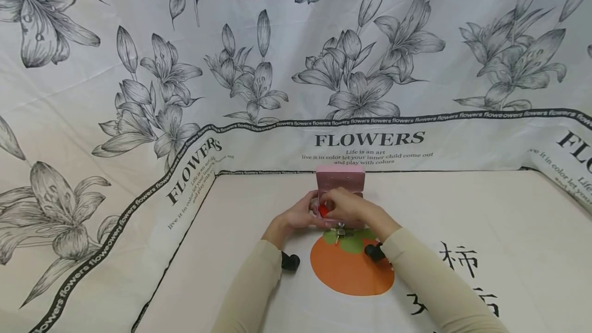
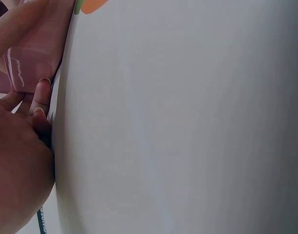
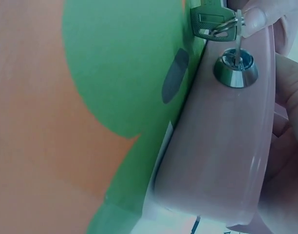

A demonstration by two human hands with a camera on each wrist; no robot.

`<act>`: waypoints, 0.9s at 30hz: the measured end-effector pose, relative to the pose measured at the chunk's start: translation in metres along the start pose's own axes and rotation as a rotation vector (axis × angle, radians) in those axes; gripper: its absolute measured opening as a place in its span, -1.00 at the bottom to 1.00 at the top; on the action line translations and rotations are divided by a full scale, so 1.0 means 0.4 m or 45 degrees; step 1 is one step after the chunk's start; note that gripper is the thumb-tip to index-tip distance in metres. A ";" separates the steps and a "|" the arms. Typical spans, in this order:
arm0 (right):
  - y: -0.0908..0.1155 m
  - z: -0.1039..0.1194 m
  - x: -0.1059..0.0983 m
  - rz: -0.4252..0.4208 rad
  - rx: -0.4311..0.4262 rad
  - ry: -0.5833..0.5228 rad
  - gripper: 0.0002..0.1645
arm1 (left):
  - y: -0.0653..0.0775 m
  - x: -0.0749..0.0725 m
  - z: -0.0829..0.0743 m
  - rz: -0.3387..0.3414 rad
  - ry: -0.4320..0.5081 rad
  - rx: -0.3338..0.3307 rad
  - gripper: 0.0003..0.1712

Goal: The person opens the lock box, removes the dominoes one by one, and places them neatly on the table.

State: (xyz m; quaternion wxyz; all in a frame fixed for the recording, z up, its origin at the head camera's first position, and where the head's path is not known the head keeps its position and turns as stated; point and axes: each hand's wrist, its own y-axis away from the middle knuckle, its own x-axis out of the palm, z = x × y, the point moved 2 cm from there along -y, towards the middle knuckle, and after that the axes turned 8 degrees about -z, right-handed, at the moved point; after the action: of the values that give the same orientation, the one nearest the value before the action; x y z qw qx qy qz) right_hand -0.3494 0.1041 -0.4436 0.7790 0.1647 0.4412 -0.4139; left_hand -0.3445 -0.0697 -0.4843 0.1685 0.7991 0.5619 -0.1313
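Note:
A pink box [image 1: 339,181] stands with its lid raised at the far side of the table. My left hand [image 1: 300,215] grips the box's left side, and in the left wrist view its fingers [image 2: 41,97] lie against the pink wall. My right hand [image 1: 346,204] reaches over the front wall into the box, its fingertips beside a red item [image 1: 324,211]. Whether they pinch that item is hidden. A round metal lock [image 3: 235,73] sits in the box's front wall, with a key in it and another key [image 3: 207,20] hanging from the ring.
Below the box, the white cloth carries a printed orange persimmon [image 1: 351,269] with green leaves. Black characters [image 1: 460,260] are printed to the right. A flower-patterned curtain [image 1: 259,86] rises behind the table. Black wrist mounts [image 1: 290,262] sit at both sleeves.

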 end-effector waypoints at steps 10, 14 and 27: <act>0.014 0.014 -0.022 -0.109 -0.123 0.003 -0.73 | 0.000 0.000 -0.004 0.004 0.022 0.010 0.15; 0.023 0.015 -0.024 -0.132 -0.104 -0.008 -0.69 | 0.001 0.001 -0.002 0.009 0.037 0.013 0.13; 0.043 0.017 -0.044 -0.175 -0.038 -0.043 -0.52 | -0.001 0.000 0.000 0.003 0.007 -0.006 0.15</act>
State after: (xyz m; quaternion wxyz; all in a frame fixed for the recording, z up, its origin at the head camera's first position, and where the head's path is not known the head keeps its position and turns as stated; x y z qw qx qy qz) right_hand -0.3368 0.1190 -0.4271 0.7585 0.1155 0.4444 -0.4624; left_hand -0.3451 -0.0696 -0.4843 0.1691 0.7997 0.5618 -0.1276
